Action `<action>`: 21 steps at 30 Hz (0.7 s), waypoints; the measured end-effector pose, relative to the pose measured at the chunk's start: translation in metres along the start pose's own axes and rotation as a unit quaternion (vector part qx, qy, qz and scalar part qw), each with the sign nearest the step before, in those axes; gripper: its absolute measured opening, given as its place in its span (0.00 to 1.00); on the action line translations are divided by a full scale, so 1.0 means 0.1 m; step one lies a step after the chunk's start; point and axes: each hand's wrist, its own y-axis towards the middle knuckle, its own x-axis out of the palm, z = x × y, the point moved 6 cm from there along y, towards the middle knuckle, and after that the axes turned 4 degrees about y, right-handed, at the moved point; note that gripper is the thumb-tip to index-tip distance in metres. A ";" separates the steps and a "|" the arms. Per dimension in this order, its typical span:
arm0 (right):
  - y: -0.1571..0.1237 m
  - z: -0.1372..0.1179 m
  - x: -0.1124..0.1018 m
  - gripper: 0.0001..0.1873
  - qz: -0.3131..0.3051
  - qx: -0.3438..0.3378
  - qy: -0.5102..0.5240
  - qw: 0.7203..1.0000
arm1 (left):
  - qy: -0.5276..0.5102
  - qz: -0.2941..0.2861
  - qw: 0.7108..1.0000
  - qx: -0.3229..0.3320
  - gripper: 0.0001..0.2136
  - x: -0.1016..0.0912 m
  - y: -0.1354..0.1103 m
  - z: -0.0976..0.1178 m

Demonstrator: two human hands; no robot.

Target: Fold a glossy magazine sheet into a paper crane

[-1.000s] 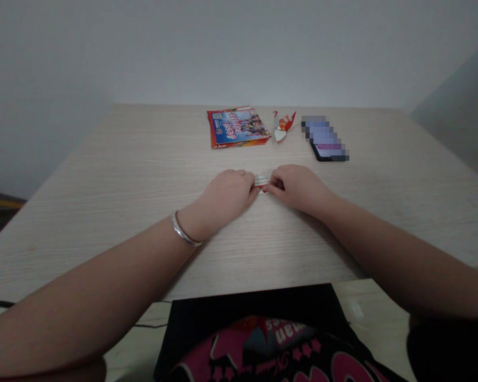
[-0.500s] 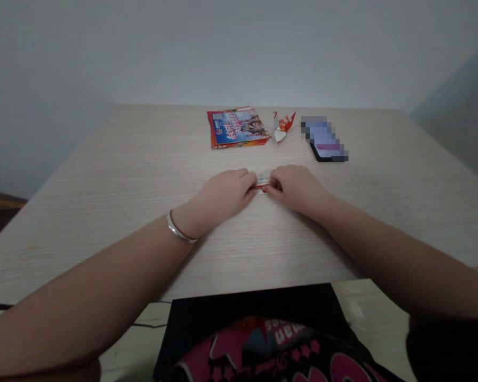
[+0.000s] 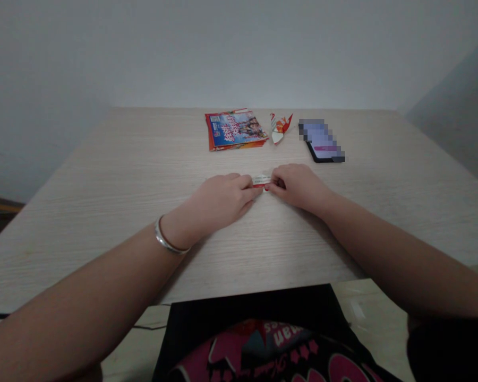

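Note:
A small folded piece of paper (image 3: 262,180), white with print and a red edge, lies on the table between my hands. My left hand (image 3: 229,197), with a silver bangle at the wrist, has its fingers closed on the paper's left end, the index finger pointing along its near edge. Curled at the opposite end, my right hand (image 3: 297,184) pinches the paper between thumb and fingers. Parts of the paper are hidden under both hands. Just beyond stands a folded paper crane (image 3: 281,128) in red, orange and white.
A stack of printed leaflets (image 3: 237,129) lies behind my left hand, left of the crane. To the crane's right is a phone (image 3: 322,142) with its screen lit and partly pixelated. The pale wooden table (image 3: 115,159) meets a wall (image 3: 239,53) at its far edge.
My left hand has slid slightly left and its index finger has stretched along the paper's near edge. More of the printed strip now shows. My right hand has hardly moved.

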 end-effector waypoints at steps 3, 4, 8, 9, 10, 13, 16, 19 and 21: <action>-0.01 -0.01 -0.01 0.14 -0.001 0.000 0.003 1.000 | 0.015 0.005 1.000 0.006 0.17 -0.01 0.00 0.01; -0.01 -0.01 -0.02 0.14 -0.003 0.001 0.003 1.000 | 0.018 0.004 1.000 0.006 0.18 -0.02 0.00 0.01; 0.00 -0.01 -0.03 0.14 -0.003 0.001 -0.004 1.000 | 0.024 -0.016 1.000 -0.003 0.17 -0.05 0.00 0.00; 0.00 0.00 -0.04 0.14 -0.002 0.000 -0.004 1.000 | 0.025 -0.020 0.999 -0.002 0.17 -0.06 0.01 0.00; 0.00 0.00 -0.04 0.14 -0.001 0.000 -0.003 1.000 | 0.026 -0.022 0.999 -0.001 0.17 -0.07 0.01 0.00; 0.01 0.02 -0.05 0.14 -0.001 -0.005 0.002 1.000 | 0.024 -0.025 0.999 -0.002 0.18 -0.08 0.03 0.02; 0.01 0.03 -0.06 0.14 0.000 -0.005 0.004 1.000 | 0.020 -0.027 0.999 -0.008 0.18 -0.09 0.05 0.03; 0.00 0.04 -0.06 0.13 0.004 -0.004 0.011 1.000 | 0.015 -0.024 0.999 -0.014 0.17 -0.10 0.07 0.03; 0.00 0.04 -0.07 0.12 0.010 -0.003 0.020 1.000 | 0.015 -0.020 1.000 -0.018 0.16 -0.10 0.07 0.03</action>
